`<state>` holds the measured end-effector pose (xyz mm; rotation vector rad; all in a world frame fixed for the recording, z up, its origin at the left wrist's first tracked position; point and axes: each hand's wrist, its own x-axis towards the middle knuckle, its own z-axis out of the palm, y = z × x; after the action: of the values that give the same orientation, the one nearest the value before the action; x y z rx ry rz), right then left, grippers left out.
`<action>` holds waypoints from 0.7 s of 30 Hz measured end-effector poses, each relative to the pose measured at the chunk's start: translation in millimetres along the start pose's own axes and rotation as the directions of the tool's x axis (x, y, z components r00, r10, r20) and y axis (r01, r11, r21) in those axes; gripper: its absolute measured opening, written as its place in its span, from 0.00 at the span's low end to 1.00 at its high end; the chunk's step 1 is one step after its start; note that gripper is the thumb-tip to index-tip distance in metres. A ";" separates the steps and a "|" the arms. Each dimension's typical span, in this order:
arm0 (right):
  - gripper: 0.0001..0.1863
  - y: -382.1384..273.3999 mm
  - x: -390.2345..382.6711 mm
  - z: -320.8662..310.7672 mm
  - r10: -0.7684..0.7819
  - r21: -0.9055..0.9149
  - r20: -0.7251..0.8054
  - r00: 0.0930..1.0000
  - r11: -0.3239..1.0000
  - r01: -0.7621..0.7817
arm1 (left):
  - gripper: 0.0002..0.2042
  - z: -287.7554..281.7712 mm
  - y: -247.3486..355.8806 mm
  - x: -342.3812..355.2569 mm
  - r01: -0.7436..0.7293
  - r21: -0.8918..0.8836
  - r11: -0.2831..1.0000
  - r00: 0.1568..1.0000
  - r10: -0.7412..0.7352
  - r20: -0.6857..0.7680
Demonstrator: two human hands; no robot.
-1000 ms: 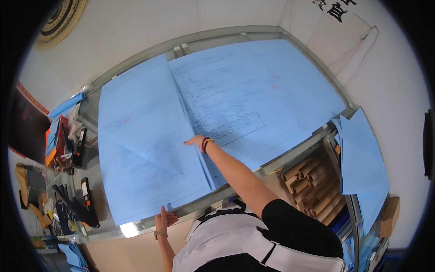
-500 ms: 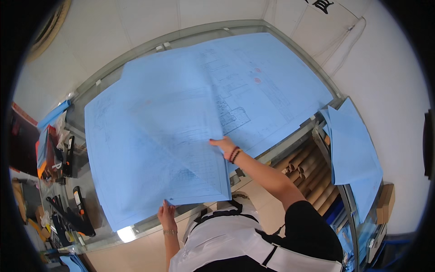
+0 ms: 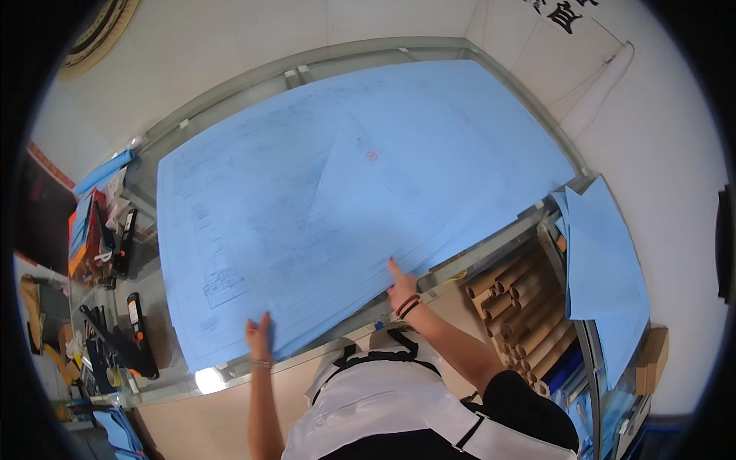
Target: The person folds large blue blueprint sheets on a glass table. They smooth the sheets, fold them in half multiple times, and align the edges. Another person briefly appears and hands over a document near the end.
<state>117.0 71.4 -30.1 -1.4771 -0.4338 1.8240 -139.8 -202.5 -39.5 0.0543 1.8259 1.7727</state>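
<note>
Sheets (image 3: 345, 222), large, blue and printed with faint line drawings, lie flat in a stack across the middle of the glass-topped table (image 3: 491, 244). One small red stamp (image 3: 371, 155) shows right of centre. Near edges of the stack are fanned slightly out of line between the hands.

Left hand (image 3: 259, 339): at the near edge, left of centre, thumb and a finger a little apart, touching the stack; cannot tell whether paper is gripped. Right hand (image 3: 401, 290): at the near edge further right, one digit extended onto the paper, the rest partly bent; grip on the edge not resolvable.

Left end of table: two black-and-orange tools (image 3: 139, 318) on the glass, blue roll (image 3: 106, 170) toward the far side. Right: folded blue paper (image 3: 609, 264) draped beside the table corner, cardboard tubes (image 3: 529, 307) stacked below table level, cardboard box (image 3: 652, 360) near the wall. White garment (image 3: 383, 402) at the near side, on the person.
</note>
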 end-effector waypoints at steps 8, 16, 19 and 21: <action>0.31 -93.1 70.5 -69.0 -0.359 0.066 -0.460 0.812 0.898 0.435 | 0.12 -101.4 41.1 23.6 0.108 0.307 0.946 0.974 -0.163 0.160; 0.34 -142.8 121.7 -164.2 -0.541 -0.184 -0.521 0.660 0.826 0.533 | 0.26 -135.3 -20.9 48.3 0.041 0.420 0.906 0.994 -0.079 0.073; 0.19 -206.6 88.1 -269.4 -0.792 -0.739 -0.610 0.027 0.581 0.342 | 0.26 -132.6 -5.0 37.6 0.155 0.307 0.939 0.969 -0.205 0.136; 0.26 -245.7 52.8 -354.5 -0.743 -0.814 -0.574 -0.344 0.562 0.145 | 0.29 -132.8 -3.9 42.5 0.217 0.200 0.955 0.957 -0.249 0.148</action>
<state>528.3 209.1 -3.1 -1.9794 -0.5352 -0.5283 -230.5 -304.8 -66.8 0.0578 1.7840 1.3917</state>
